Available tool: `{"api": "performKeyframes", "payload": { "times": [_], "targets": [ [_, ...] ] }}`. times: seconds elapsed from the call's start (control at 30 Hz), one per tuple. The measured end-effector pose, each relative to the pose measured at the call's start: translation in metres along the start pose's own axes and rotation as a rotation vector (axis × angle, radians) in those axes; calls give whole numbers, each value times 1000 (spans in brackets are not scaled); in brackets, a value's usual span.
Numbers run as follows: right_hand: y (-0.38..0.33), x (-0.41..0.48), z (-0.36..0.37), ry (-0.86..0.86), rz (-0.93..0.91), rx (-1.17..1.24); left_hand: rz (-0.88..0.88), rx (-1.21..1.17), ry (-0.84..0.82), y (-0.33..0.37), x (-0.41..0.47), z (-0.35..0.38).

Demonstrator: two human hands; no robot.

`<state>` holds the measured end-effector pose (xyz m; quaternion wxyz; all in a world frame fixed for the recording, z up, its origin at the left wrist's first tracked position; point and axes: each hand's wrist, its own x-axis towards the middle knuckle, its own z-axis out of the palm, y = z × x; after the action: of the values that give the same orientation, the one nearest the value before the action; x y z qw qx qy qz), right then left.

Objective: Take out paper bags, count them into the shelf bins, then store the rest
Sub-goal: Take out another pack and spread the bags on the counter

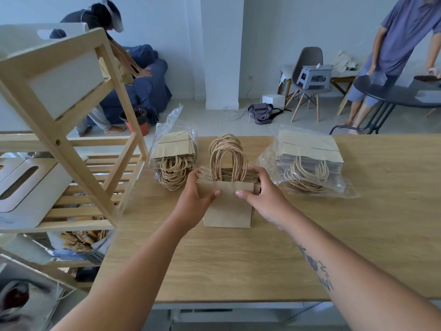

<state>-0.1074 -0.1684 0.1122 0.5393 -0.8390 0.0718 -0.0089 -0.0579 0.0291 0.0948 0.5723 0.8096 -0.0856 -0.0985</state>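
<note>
A stack of paper bags (228,201) is standing upright on its bottom edge in the middle of the wooden table (358,235), with its twisted rope handles (228,156) arching up above the top edge. The left hand (194,199) is clamping the stack's left side, thumb lying across the front face and fingers wrapping behind, while the right hand (261,194) is gripping the right side the same way, so both hands are pressing the bags together between them. Just beside the stack on the left, a clear plastic packet (174,158) is holding more bags lying flat, their handles spilling toward the near edge. On the right, near the stack but not touching it, a second plastic packet (307,161) is lying flat with another pile of bags inside. A wooden shelf rack (78,149) is standing against the table's left end, with white bins (21,185) sitting on its slatted shelves. Beyond the table, a grey chair (307,75) is carrying a small step stool (313,76), and a dark round table (401,91) is standing at far right.
</note>
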Motion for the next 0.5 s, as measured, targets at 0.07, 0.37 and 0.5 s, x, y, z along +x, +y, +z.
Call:
{"api": "performKeyframes", "payload": {
  "times": [0.07, 0.37, 0.5],
  "targets": [
    [-1, 3, 1, 12, -14, -65, 12, 36, -1, 4, 1, 2],
    [-4, 7, -8, 6, -103, -228, 58, 128, -13, 21, -2, -2],
    [-3, 12, -10, -49, -148, -318, 147, 114, -58, 49, 11, -14]
  ]
}}
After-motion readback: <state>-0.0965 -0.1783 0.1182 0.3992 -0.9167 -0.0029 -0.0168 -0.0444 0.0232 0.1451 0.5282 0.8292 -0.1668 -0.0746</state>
